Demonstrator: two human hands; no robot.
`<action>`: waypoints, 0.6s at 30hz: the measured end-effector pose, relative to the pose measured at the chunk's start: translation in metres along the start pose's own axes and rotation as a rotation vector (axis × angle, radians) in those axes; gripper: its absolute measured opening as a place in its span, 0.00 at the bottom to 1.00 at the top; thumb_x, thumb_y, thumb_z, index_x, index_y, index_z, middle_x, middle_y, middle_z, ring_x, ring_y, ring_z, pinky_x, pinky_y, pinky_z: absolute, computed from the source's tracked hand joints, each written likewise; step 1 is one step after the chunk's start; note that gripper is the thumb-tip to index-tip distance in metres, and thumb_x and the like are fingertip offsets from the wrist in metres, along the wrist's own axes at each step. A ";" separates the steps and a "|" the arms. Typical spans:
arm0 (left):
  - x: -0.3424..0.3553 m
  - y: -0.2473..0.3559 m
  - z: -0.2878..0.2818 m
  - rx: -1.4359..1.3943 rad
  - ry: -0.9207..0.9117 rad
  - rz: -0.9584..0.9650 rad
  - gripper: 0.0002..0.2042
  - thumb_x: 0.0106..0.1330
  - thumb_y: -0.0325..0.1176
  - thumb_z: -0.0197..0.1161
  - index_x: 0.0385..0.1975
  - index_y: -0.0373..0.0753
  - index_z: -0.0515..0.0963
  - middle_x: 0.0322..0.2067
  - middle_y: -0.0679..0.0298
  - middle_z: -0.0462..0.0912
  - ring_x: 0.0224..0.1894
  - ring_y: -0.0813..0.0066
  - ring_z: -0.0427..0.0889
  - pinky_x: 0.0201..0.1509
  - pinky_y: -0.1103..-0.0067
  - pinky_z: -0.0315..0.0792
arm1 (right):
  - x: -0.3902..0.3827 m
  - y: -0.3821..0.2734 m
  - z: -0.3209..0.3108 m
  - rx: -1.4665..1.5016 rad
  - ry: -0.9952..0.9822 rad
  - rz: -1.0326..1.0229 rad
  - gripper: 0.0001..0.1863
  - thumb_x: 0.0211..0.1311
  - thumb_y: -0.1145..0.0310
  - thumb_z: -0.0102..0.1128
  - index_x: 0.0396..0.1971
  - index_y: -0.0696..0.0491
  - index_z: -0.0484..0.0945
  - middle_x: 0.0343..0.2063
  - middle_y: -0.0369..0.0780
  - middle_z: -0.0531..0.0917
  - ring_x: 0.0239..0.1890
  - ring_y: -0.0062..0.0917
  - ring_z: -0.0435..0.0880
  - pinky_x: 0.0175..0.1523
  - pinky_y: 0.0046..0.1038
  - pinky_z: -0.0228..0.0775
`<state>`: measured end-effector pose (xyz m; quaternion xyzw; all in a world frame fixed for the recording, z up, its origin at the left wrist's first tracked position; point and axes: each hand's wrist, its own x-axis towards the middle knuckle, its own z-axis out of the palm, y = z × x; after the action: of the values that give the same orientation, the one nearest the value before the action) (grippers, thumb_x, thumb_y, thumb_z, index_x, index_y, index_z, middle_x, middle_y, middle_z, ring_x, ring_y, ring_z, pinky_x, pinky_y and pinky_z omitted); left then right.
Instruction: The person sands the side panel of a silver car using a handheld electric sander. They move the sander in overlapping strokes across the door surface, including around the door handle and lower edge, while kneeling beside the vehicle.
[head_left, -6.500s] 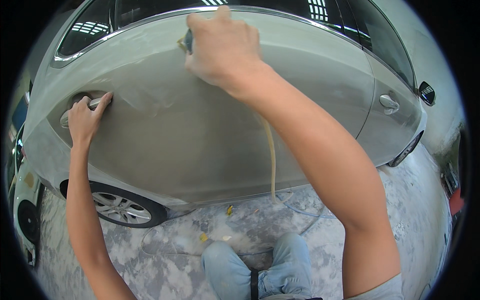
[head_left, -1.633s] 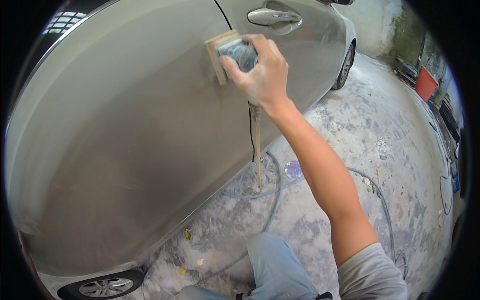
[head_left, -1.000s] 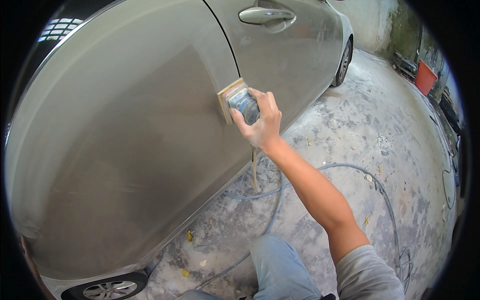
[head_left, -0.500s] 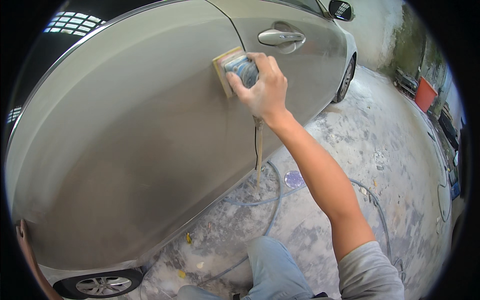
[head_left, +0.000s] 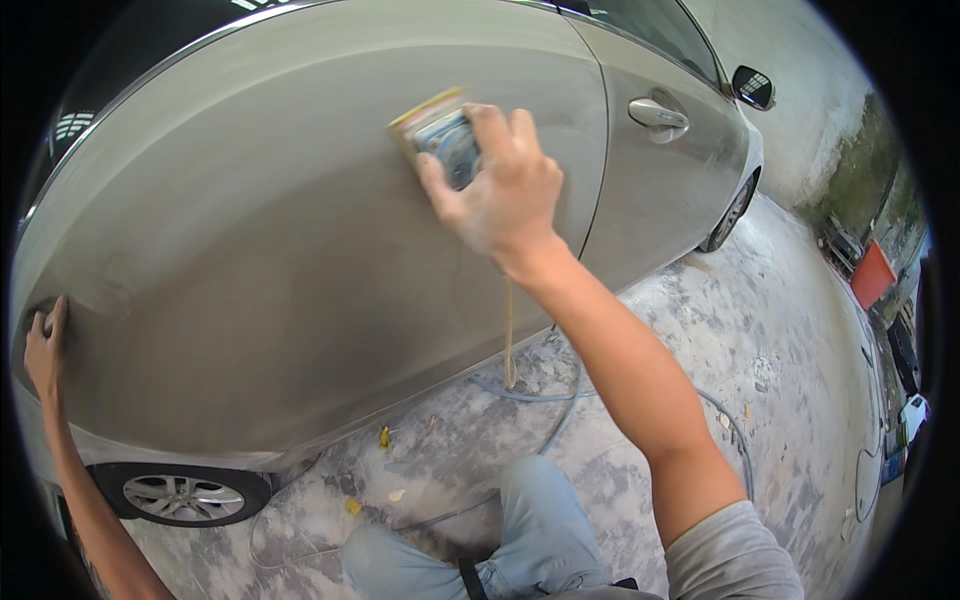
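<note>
While clasping blue sander [head_left: 450,148] in right hand [head_left: 512,190], pressing pad [head_left: 426,108] against car door [head_left: 250,250] just beyond that grip. Resting left hand [head_left: 44,355] on door, well left of grip, closure unclear.

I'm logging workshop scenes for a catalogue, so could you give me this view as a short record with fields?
Left hand: at the far left of the rear door, fingers curled; grip unclear
Right hand: gripping a blue-and-grey sander at the upper part of that door
Tan hose: hangs below the right hand
Front door handle: right of the sander
Rear wheel: lower left
Floor: mottled grey, with a blue-grey hose on it
Background: red bucket at far right
</note>
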<state>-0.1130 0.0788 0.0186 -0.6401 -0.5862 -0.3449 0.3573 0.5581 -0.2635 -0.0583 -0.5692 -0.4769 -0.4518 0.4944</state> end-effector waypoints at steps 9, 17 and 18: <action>-0.021 0.069 -0.065 -0.185 -0.071 -0.037 0.40 0.69 0.74 0.58 0.43 0.31 0.79 0.43 0.38 0.84 0.52 0.37 0.82 0.60 0.55 0.71 | -0.014 -0.169 0.035 0.130 -0.152 -0.127 0.27 0.46 0.62 0.82 0.47 0.48 0.80 0.38 0.47 0.75 0.25 0.41 0.87 0.23 0.41 0.79; -0.030 0.074 -0.076 -0.167 -0.022 -0.008 0.40 0.66 0.74 0.61 0.40 0.32 0.82 0.40 0.39 0.86 0.48 0.37 0.84 0.58 0.53 0.73 | -0.026 -0.250 0.065 0.328 -0.119 -0.290 0.23 0.41 0.74 0.75 0.44 0.56 0.84 0.39 0.52 0.77 0.35 0.44 0.88 0.29 0.33 0.81; -0.030 0.074 -0.077 -0.166 -0.019 -0.004 0.40 0.66 0.74 0.61 0.40 0.32 0.83 0.40 0.39 0.86 0.48 0.36 0.84 0.58 0.52 0.74 | -0.026 -0.251 0.065 0.326 -0.116 -0.282 0.23 0.41 0.75 0.75 0.43 0.56 0.84 0.39 0.51 0.77 0.34 0.44 0.88 0.29 0.33 0.81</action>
<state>-0.0429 -0.0069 0.0276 -0.6697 -0.5601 -0.3869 0.2970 0.3093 -0.1873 -0.0575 -0.4341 -0.6463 -0.4000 0.4836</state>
